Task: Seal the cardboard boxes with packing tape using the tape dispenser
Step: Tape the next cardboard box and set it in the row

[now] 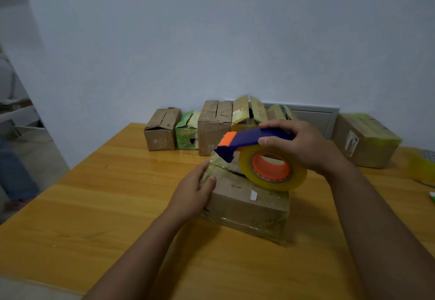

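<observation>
A person stands at a yellow wood counter (98,196) with both arms out. A small box (247,208) sits in the middle of the counter, right in front of them. It is brown and shiny with tape on its sides.

The left hand (193,193) rests on the left end of the box. Its fingers (207,170) lie fairly straight over the top corner, and the thumb presses on the top. It is holding the box flat, not grabbing it.

The right hand (299,144) grips the dispenser (247,142). Its fingers are curled round the blue handle, with the thumb on the near side. The dispenser is blue with an orange bit at the front. Its front end touches the top of the box at the far left. A big roll (273,168) of yellowish clear tape with an orange middle hangs under the handle and sits just over the box top.

At the back, by the gray wall (211,40), more boxes stand in a row. There is a brown box (161,130), a green box (187,132), a taller box (214,127) and a box with open flaps (249,113). Another big box (364,142) sits to the right. A spare roll (421,168) lies blurry at the right edge.

On the far left, a blurry leg (14,168) in blue shows beside the counter.
</observation>
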